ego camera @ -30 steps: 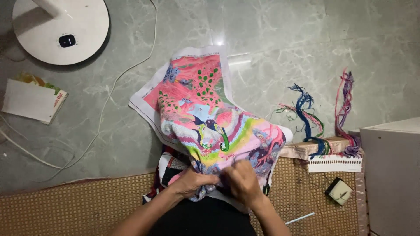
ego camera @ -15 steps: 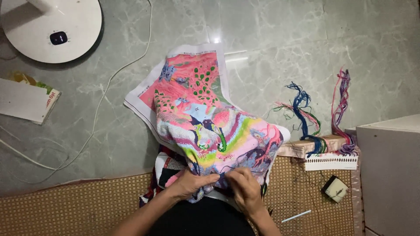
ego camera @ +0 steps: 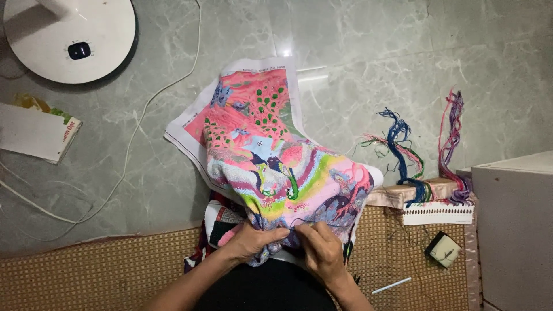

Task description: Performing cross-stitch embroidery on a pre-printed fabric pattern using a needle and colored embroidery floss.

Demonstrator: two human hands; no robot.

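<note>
A large cross-stitch cloth (ego camera: 271,155) in pink, green, blue and yellow lies bunched over my lap and out onto the marble floor. My left hand (ego camera: 250,241) grips the cloth's near edge, fingers curled into the fabric. Right beside it, my right hand (ego camera: 322,249) pinches the same edge with thumb and fingers closed. Whether a needle is between the fingers cannot be made out. A dark thread runs across the cloth just above my right hand.
Bundles of coloured threads (ego camera: 403,155) hang over a thread holder (ego camera: 438,213) at the right. A white fan base (ego camera: 72,40) with a cord sits far left, a packet (ego camera: 34,132) below it. A woven mat (ego camera: 98,270), a small square object (ego camera: 442,249), a white stick (ego camera: 391,285) and a pale box (ego camera: 512,230) lie nearby.
The view has shifted slightly left and down. Both hands stay on the cloth's near edge; the right hand has moved a little closer to the left.
</note>
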